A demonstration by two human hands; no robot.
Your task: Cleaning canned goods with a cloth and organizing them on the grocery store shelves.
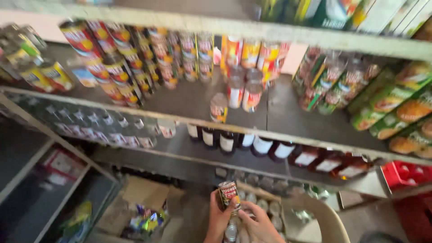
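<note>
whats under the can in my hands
Under the can held by the left hand and right hand, more can tops sit in a box. Your hands cover whatever lies directly beneath.

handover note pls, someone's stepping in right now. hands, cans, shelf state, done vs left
Left hand: gripping a small can held upright above the open box of cans.
Right hand: fingertips on the same can's lower edge.
Middle shelf: can rows stacked at the back and left, a few loose cans in the centre, one lone can near the front edge, bare board around it.
Done: part of the shelf is filled.
Left: the held can is not yet shelved; more cans sit in the box.
</note>
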